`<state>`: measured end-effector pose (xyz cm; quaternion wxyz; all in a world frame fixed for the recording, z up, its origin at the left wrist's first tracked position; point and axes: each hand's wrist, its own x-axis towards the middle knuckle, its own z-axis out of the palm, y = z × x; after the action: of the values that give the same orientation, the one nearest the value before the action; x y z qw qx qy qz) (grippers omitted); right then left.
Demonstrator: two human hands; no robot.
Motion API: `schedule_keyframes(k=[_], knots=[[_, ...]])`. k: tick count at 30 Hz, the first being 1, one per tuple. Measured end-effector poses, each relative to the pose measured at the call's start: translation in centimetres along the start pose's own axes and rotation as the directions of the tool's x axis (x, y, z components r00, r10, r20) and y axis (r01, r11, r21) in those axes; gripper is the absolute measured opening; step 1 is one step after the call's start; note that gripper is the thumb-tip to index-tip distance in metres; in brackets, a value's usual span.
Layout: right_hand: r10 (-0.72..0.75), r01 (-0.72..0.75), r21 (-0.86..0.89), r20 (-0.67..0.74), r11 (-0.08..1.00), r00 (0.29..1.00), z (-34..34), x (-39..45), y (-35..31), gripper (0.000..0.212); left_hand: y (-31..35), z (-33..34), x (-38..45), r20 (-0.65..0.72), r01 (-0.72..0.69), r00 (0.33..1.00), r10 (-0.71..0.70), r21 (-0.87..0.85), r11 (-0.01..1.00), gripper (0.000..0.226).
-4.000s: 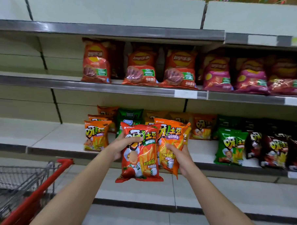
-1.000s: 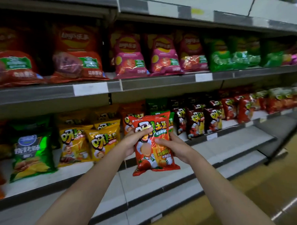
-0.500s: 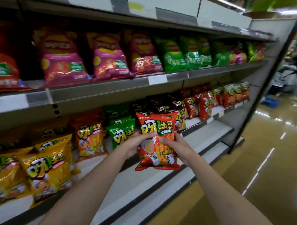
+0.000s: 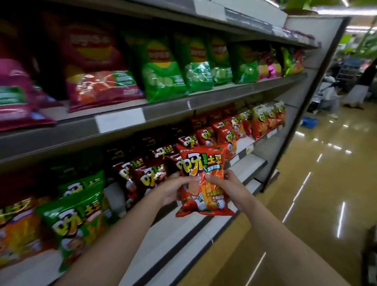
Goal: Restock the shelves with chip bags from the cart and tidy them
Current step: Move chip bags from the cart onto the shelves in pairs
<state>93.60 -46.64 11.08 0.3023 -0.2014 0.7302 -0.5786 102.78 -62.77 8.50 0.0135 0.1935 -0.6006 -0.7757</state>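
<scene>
Both hands, left hand (image 4: 172, 190) and right hand (image 4: 228, 191), pinch one red chip bag (image 4: 203, 180) upright, just in front of the lower shelf (image 4: 242, 166). Looks like the carry-to-spot step. Next it needs sliding in beside the matching red bags (image 4: 227, 131) further right.

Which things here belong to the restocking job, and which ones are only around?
Part of the job:
- red chip bag, gripped by left hand and right hand
- matching red bags on the lower shelf

Only around:
- green bags on the upper shelf
- person far down the aisle
</scene>
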Motion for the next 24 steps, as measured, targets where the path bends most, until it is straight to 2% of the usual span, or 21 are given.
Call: schedule_keyframes(k=[3,5,11,12,15,17,19,22,24], knots=[[0.025,-0.023,0.033,-0.038,0.999,0.999,-3.0,1.9,0.6,0.064,0.4,1.7,4.0,0.034,0.03,0.999,-0.031,0.029,0.999,0.095],[0.028,-0.025,0.051,-0.052,0.998,0.998,-5.4,3.3,1.1,0.061,0.5,3.2,6.9,0.051,0.035,0.998,-0.038,0.05,0.998,0.098],[0.049,-0.047,0.06,-0.034,0.997,0.998,-13.2,9.0,2.8,0.063,0.5,8.6,14.6,-0.012,-0.008,1.0,0.009,0.034,0.999,0.05],[0.047,-0.046,0.053,-0.026,0.998,0.999,-14.6,10.1,3.0,0.063,0.5,9.6,16.0,-0.035,-0.018,0.999,0.02,0.031,0.999,0.05],[0.062,-0.062,-0.008,0.031,0.998,0.998,-19.4,13.2,3.1,0.061,0.5,12.4,20.5,-0.106,-0.004,0.994,0.007,0.033,0.999,0.093],[0.08,-0.074,-0.063,0.082,0.995,0.993,-22.9,15.2,2.8,0.055,0.3,14.3,24.0,-0.145,-0.004,0.989,0.005,0.01,1.0,0.104],[0.071,-0.063,-0.088,0.096,0.994,0.993,-26.8,17.3,2.7,0.051,0.9,17.3,26.8,-0.166,-0.012,0.986,0.012,0.005,1.0,0.1],[0.066,-0.059,-0.122,0.06,0.991,0.996,-32.1,20.5,2.6,0.06,1.7,21.6,30.8,-0.254,-0.076,0.965,0.066,-0.028,0.997,0.065],[0.07,-0.059,-0.165,0.063,0.984,0.996,-34.8,22.4,2.6,0.057,2.1,23.9,33.0,-0.31,-0.091,0.947,0.083,-0.011,0.996,0.057]])
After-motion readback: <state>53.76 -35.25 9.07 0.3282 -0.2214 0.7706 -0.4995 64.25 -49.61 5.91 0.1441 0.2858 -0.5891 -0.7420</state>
